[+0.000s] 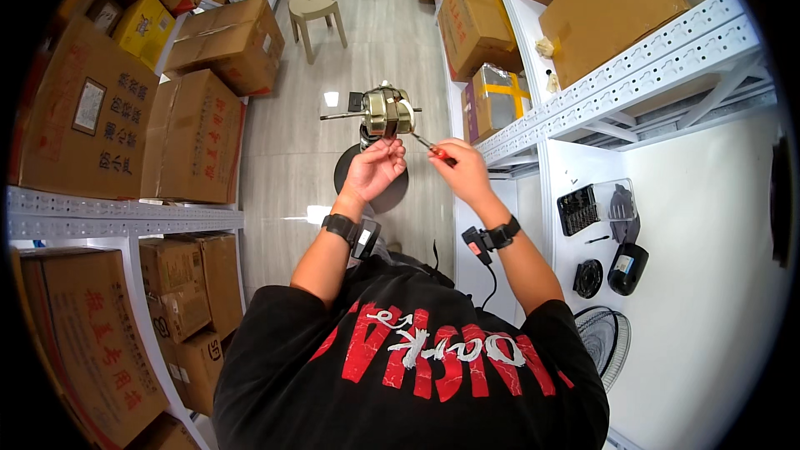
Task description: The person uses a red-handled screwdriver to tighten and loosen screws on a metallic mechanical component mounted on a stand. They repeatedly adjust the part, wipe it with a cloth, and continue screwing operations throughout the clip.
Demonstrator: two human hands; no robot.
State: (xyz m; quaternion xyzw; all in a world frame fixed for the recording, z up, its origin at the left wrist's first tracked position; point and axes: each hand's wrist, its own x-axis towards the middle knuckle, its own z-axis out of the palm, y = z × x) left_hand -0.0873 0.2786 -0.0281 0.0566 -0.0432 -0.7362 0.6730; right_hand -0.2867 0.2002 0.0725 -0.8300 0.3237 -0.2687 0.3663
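Note:
A metallic fan motor [385,112] sits atop a stand in front of me, its thin shaft pointing left. Below it, the stand's round black base [395,193] rests on the floor, partly covered by my left hand. My right hand [467,173] grips a screwdriver [440,152] with a red handle. Its thin blade reaches up and left to the motor's right end; the exact contact point is too small to make out. My left hand [372,172] is closed, fingers curled against the motor's near underside. Whatever those fingertips hold is hidden.
Shelves with cardboard boxes [196,137] line the left; more boxes [479,25] fill the right shelving. A beige stool [313,3] stands farther ahead. On the white surface at right lie a clear tray [612,200], a black motor cover [628,270], a round black part [587,278] and a fan grille [603,337].

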